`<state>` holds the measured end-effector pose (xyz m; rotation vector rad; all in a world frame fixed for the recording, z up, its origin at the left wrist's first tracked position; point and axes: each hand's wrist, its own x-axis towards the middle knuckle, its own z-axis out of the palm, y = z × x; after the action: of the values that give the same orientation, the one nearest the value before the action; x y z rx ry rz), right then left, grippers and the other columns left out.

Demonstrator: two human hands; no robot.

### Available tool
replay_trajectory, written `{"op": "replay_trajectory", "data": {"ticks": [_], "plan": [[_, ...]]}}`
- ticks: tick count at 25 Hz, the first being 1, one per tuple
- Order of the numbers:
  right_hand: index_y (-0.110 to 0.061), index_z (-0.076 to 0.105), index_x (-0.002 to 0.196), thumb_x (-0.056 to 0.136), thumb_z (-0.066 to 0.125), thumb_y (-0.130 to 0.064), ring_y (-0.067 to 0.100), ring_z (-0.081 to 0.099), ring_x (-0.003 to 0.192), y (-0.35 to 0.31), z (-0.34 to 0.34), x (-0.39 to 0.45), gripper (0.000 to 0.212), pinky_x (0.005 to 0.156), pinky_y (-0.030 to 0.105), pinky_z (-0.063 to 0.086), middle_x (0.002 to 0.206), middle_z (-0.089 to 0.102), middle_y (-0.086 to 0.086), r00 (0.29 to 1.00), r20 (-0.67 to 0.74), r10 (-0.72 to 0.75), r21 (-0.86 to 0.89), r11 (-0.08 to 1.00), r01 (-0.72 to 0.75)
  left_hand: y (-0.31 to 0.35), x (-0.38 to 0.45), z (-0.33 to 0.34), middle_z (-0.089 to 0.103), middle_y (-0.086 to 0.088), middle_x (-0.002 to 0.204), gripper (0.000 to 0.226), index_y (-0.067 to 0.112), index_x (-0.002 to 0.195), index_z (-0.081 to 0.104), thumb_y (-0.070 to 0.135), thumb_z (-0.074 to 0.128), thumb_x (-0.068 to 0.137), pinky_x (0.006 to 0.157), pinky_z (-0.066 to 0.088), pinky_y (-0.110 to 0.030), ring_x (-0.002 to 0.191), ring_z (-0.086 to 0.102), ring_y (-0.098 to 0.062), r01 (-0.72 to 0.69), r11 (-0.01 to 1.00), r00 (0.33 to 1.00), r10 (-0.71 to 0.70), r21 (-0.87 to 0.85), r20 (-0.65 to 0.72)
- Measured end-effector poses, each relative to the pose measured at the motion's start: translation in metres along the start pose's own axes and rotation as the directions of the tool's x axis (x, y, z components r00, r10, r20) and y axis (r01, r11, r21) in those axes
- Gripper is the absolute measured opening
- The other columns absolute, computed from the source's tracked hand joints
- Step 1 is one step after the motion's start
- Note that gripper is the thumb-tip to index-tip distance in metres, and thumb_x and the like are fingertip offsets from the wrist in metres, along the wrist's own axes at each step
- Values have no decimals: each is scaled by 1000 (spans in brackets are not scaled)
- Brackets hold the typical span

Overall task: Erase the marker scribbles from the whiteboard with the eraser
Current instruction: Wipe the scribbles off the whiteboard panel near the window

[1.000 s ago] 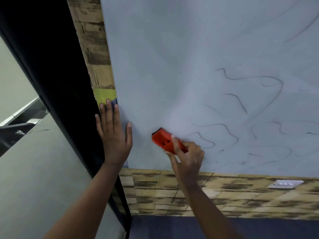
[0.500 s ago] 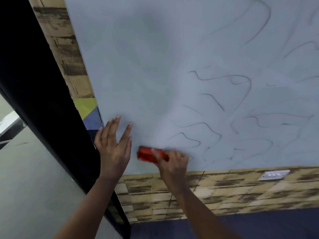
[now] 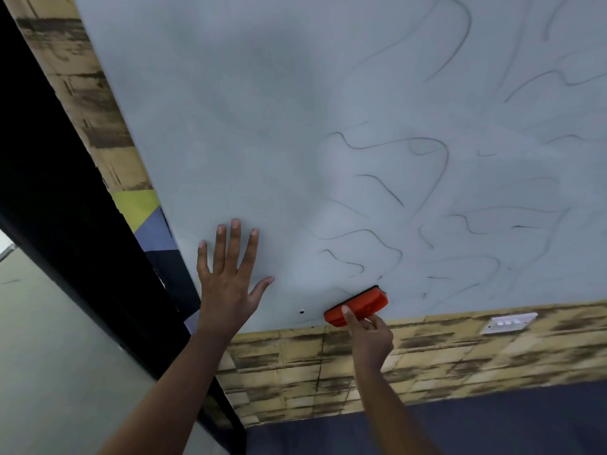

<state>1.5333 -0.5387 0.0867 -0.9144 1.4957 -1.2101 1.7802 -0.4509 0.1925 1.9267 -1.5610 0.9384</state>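
Note:
A large grey-white whiteboard point(image 3: 262, 126) fills the wall ahead. Thin dark marker scribbles point(image 3: 394, 178) wind over its middle and right; the left part is smudged with no lines. My right hand point(image 3: 369, 336) grips a red eraser point(image 3: 358, 305) and holds it against the board close to the bottom edge, just below the lowest scribbles. My left hand point(image 3: 228, 284) lies flat on the board to the left of the eraser, fingers spread and straight.
A brick-patterned wall point(image 3: 328, 366) runs below the board, with a white switch plate point(image 3: 509, 321) at the right. A black frame point(image 3: 65, 192) stands at the left. A small hole point(image 3: 301, 311) marks the board near its lower edge.
The eraser went down-left along the board's bottom edge, then back to the right. My left hand shifted from the board's left edge onto its face and spread its fingers.

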Motion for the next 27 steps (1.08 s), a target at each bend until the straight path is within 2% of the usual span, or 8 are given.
{"op": "replay_trajectory", "data": {"ticks": [3, 6, 11, 16, 20, 23, 25, 27], "plan": [[-10, 74, 99, 73, 93, -37, 19, 73, 89, 7, 15, -9, 42, 81, 33, 57, 92, 76, 2, 999, -2, 46, 55, 997, -46, 2, 2, 12, -14, -12, 177, 113, 17, 170, 0, 71, 59, 90, 129, -7, -62, 164, -11, -35, 20, 999, 1000, -20, 30, 18], [-11, 77, 96, 67, 94, -39, 26, 76, 90, 26, 33, -19, 43, 85, 43, 62, 91, 79, 4, 983, 80, 166, 147, 973, -177, 4, 3, 18, -22, -12, 175, 122, 16, 169, -8, 78, 57, 86, 127, -13, -62, 162, -19, -35, 26, 998, 999, -27, 58, 18], [1, 67, 116, 83, 84, -8, 32, 73, 104, 35, 80, -68, 38, 69, 30, 64, 115, 74, 19, 796, 436, 419, 297, 768, -568, -1, 1, 23, -25, -9, 175, 127, 18, 169, -10, 82, 57, 83, 127, -15, -60, 161, -22, -32, 12, 998, 1000, -13, 67, 19], [2, 70, 109, 85, 82, -12, 34, 75, 101, 37, 68, -59, 31, 71, 31, 65, 112, 75, 21, 812, 391, 433, 346, 748, -566, -3, 2, 22, -25, -7, 175, 125, 20, 169, -11, 85, 52, 82, 128, -15, -58, 162, -22, -29, 4, 996, 1000, -6, 85, 20], [1, 68, 120, 91, 78, -26, 28, 71, 79, 14, 33, -23, 41, 56, 28, 59, 99, 75, 14, 939, 109, 326, 338, 876, -343, -2, 1, 22, -24, -6, 175, 124, 21, 169, -10, 84, 51, 83, 128, -15, -57, 162, -22, -29, 13, 997, 1000, -15, 76, 18], [-9, 63, 133, 96, 70, -35, 26, 70, 100, -27, 34, -31, 46, 71, 18, 50, 106, 70, 3, 1000, -16, -13, 210, 977, 16, -2, 0, 22, -24, -7, 175, 122, 20, 170, -9, 84, 50, 83, 128, -15, -58, 162, -21, -29, 22, 998, 999, -23, 67, 24], [-12, 52, 145, 96, 66, -46, 19, 63, 101, -40, 47, -50, 62, 76, 15, 48, 111, 59, -2, 934, -7, -358, -73, 932, 356, -1, 0, 22, -23, -8, 175, 121, 20, 170, -8, 84, 48, 85, 128, -14, -58, 162, -20, -30, 28, 997, 999, -30, 70, 25], [-15, 46, 152, 94, 68, -47, 17, 56, 97, -27, 54, -57, 70, 75, 26, 51, 113, 52, 2, 774, 143, -617, -405, 677, 615, 0, 0, 21, -22, -8, 175, 119, 19, 170, -8, 83, 46, 85, 128, -15, -58, 162, -20, -30, 28, 997, 999, -30, 71, 27]]}}
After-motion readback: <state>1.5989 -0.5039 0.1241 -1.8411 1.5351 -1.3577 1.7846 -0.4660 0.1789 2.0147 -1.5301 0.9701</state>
